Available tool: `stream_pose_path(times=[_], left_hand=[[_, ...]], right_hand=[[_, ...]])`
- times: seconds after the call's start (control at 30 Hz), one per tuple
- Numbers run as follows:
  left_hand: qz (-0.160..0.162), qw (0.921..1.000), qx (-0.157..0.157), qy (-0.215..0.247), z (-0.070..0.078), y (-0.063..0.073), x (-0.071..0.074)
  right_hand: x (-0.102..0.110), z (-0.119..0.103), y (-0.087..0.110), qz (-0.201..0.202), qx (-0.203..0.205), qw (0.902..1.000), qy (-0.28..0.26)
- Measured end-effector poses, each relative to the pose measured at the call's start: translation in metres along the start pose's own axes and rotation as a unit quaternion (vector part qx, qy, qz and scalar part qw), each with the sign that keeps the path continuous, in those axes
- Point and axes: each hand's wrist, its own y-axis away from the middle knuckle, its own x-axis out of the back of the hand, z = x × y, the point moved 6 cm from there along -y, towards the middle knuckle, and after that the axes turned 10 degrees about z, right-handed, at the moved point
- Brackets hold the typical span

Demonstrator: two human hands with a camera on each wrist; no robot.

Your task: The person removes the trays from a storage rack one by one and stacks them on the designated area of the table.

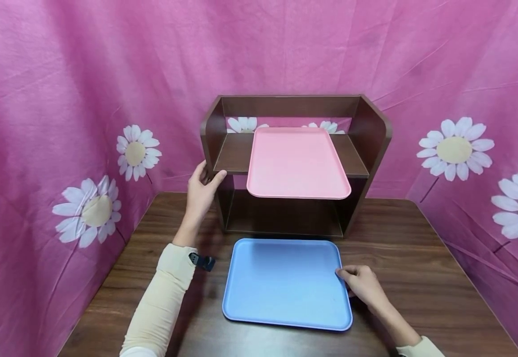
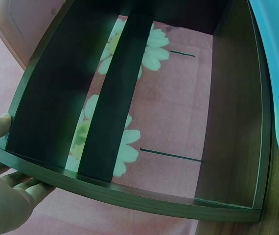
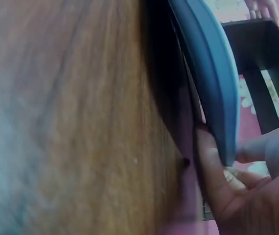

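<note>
A two-tier dark brown wooden shelf (image 1: 377, 129) stands at the back of the table. My left hand (image 1: 200, 194) grips its left side panel, thumb on the front edge of the upper board and fingers round the outside, as the left wrist view shows (image 2: 7, 196). A pink tray (image 1: 296, 161) lies on the upper board, its near end jutting out past the front. Before the shelf is a blue tray (image 1: 286, 282). My right hand (image 1: 365, 285) pinches its right edge, thumb above and fingers below; the right wrist view shows that rim (image 3: 213, 73) above the wood.
The brown wooden table (image 1: 402, 248) extends on both sides of the shelf and the trays. Behind and beside it hangs a pink curtain (image 1: 286, 49) with big white daisies. A dark band (image 1: 202, 261) is on my left wrist over the pale sleeve.
</note>
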Motion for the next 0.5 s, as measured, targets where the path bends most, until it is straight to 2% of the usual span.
stream_pose_path(times=[0.13,0.3,0.5], left_hand=[[0.002,1.0000,-0.001,-0.008,0.0006,-0.0002,0.0002],[0.004,0.9999,-0.003,-0.011,0.0016,0.0001,0.0002],[0.002,0.9999,-0.002,-0.011,0.0057,0.0034,0.0004]], right_hand=[[0.0027,-0.0025,0.0015,0.021,0.042,0.9974,0.054],[0.0040,-0.0063,0.0029,0.028,0.078,0.9925,0.090],[0.0033,-0.0063,0.0024,0.029,0.082,0.9909,0.102]])
